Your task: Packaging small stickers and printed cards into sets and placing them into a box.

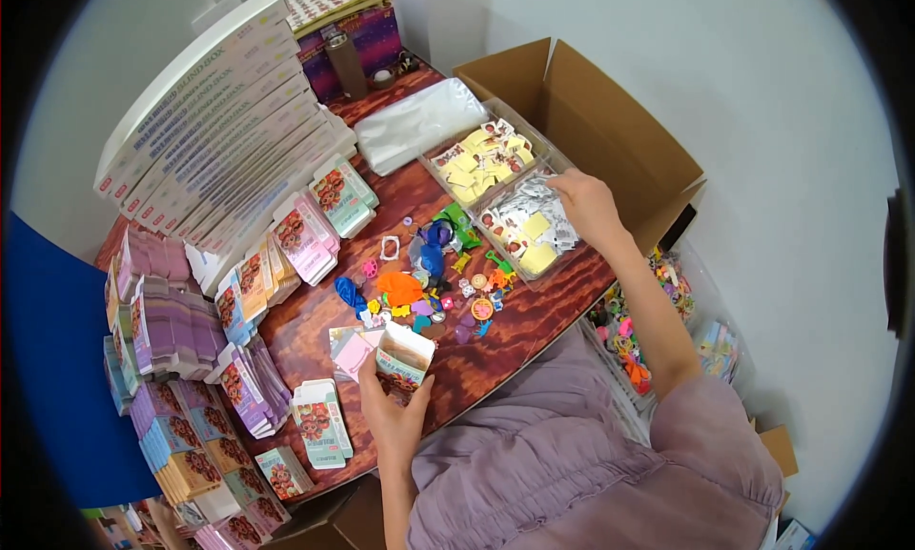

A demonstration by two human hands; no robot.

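My left hand (393,421) grips a small open carton (404,361) near the table's front edge, thumb and fingers on its sides. The carton's bare inside faces up. Beside it lie pink and pale cards (353,350). My right hand (589,207) reaches over a clear divided tray (545,281), its fingers drawn together at a heap of small silver sachets (534,207). What is between those fingertips, if anything, is hidden. Yellow and printed paper slips (481,164) fill the tray's far compartment. Small colourful toys (429,274) are spread between both hands.
Stacked white boxes (210,131) and rows of printed cartons (172,331) line the left side. Clear plastic bags (419,121) and a brown bottle (345,64) stand farther back. A large cardboard box (610,121) borders the tray; bags of trinkets (658,312) sit below right.
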